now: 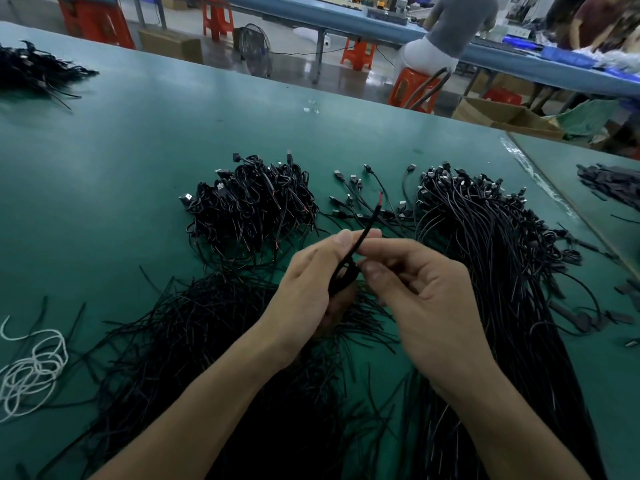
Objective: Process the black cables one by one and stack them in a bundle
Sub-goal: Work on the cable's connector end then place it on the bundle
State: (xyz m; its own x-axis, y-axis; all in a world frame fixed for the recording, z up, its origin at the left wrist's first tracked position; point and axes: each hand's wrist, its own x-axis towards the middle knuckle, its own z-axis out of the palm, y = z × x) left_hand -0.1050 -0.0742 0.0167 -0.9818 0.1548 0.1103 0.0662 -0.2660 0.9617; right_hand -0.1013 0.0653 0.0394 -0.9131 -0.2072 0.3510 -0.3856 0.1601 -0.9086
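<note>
Head view: we hold our left hand (304,292) and right hand (426,306) above the green surface (138,150), each grip pinching one black cable (362,242) with its red-tipped end raised. A coiled heap (252,206) lies beyond, long cables (502,258) to the right, loose strands (207,341) under our wrists and white cord (31,368) far left.

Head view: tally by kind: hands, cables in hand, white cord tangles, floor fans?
Hands: 2 (left hand, right hand)
Black cable in hand: 1
White cord tangle: 1
Floor fan: 1
Total: 5
</note>
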